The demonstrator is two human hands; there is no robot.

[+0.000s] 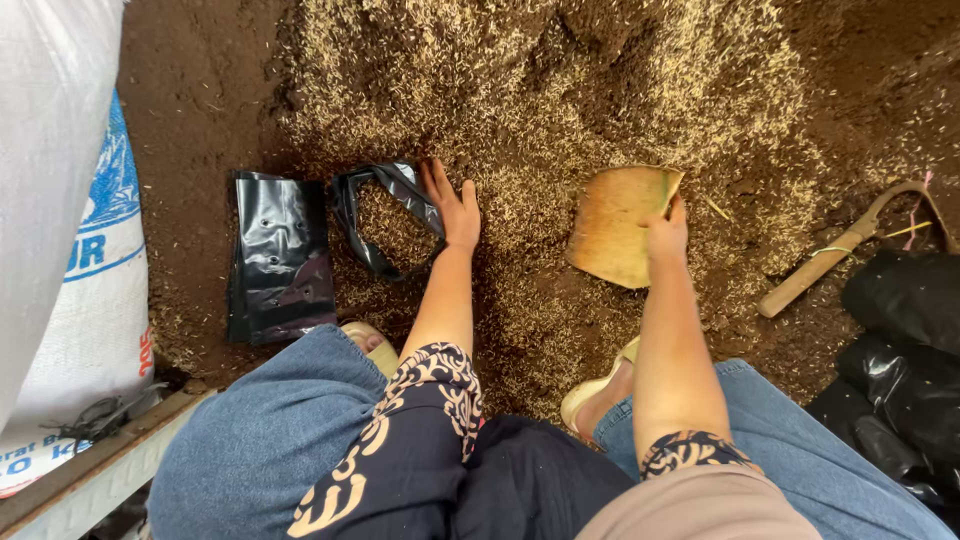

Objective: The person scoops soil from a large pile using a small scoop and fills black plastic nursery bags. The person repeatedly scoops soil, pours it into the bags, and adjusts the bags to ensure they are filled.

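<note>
Left hand (455,210), centre of frame, grasps the rim of an open black bag (388,222) part-filled with husk mix. Right hand (665,232), right of centre, grips a tan scoop (618,222) lying on the soil-husk pile (560,90). Flat black bags (280,255) lie left of the open bag. Wooden-handled tool (850,245) at right edge. White sack (60,200) far left.

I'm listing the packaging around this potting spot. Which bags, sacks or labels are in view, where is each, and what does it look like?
Woven sack: far left, upright, white with blue and red print.
Open black plastic bag: at the left hand, partly filled with husk mix.
Flat black plastic bags: stacked left of it, with punched holes.
Filled black bags: lower right, glossy.
</note>
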